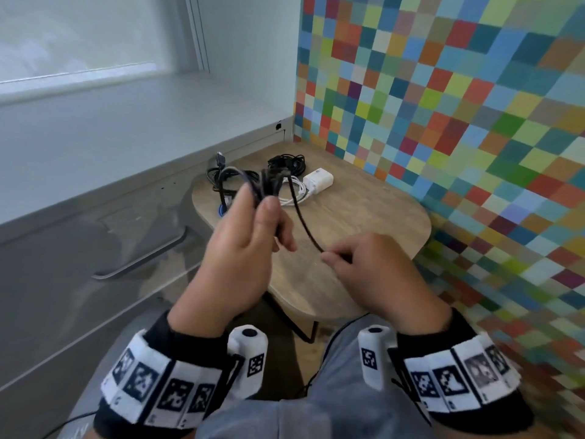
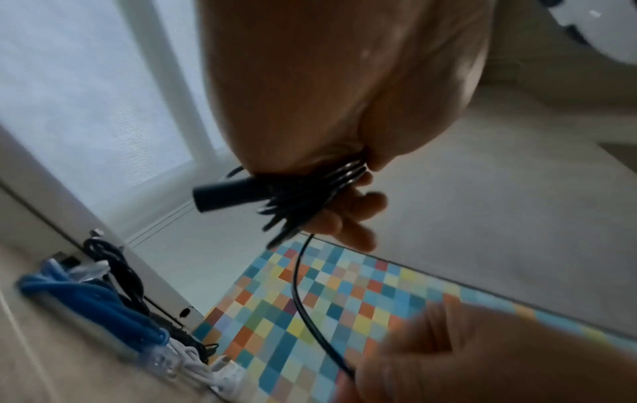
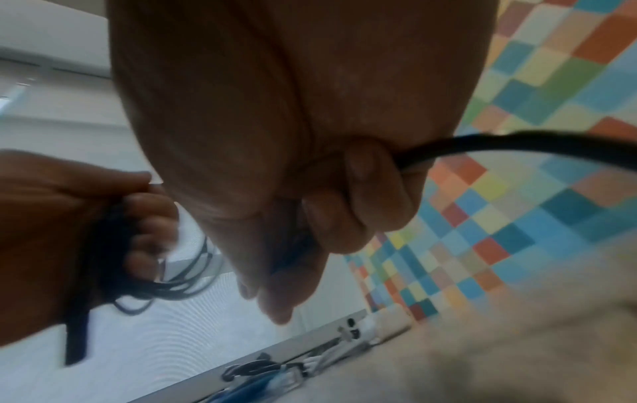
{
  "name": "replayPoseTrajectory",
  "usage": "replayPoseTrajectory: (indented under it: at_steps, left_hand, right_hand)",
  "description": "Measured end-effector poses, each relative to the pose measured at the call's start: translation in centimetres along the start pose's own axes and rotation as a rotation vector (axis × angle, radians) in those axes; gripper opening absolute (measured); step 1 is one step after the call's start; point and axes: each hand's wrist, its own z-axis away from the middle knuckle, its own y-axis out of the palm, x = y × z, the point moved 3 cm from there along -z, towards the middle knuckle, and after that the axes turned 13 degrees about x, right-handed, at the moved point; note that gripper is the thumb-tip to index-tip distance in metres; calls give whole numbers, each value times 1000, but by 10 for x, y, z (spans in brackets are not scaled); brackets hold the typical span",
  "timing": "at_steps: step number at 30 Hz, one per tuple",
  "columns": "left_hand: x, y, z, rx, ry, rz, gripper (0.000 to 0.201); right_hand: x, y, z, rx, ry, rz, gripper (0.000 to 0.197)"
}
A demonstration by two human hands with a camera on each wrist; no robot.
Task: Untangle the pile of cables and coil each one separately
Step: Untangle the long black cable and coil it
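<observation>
Left hand (image 1: 240, 248) grips black cable (image 1: 304, 223) loops; right hand (image 1: 373, 274) pinches its free run. Cable end hidden inside right fist. Blurred pile (image 1: 253, 175) beyond both hands.

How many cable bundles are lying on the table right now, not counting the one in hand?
3 or 4: a black bundle at the far edge, a white one with charger beside it, a dark one at left; a blue cable by it, mostly hidden.

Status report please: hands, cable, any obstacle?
Left hand grips black cable coil. Right hand pinches its loose end. Other cables on table, apart.
</observation>
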Motion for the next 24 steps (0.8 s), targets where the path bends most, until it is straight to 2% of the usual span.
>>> replayPoseTrajectory:
  at_steps: [2,4,7,10,11,13,16,20,22,24]
  left_hand:
    - [4,10,3,54,-14,-299,26]
    - [6,21,4,110,-18,-454,34]
    - [8,28,3,166,-19,-493,41]
    - [5,26,3,202,-20,-466,22]
    - [4,25,3,229,-40,-456,22]
    - [2,26,2,300,-117,-407,24]
    - [2,24,1,369,-237,-262,26]
    - [1,21,1,504,-262,-202,38]
    - [5,19,3,538,-347,-50,46]
    - [8,12,7,475,-446,251,43]
  right_hand:
    - [19,6,4,52,-76,150,21]
    - [35,9,9,95,-162,225,19]
    - [46,3,17,99,-236,211,29]
    - [41,-12,22,-7,-285,91,16]
    - [38,-17,24,-44,-295,25,12]
    - [32,-28,26,-102,-298,-71,8]
    - [23,-42,30,-91,-294,-169,8]
    - [12,-54,33,-111,-315,-226,17]
    - [7,-58,33,-119,-330,-275,16]
    - [2,-62,34,-146,-349,-349,11]
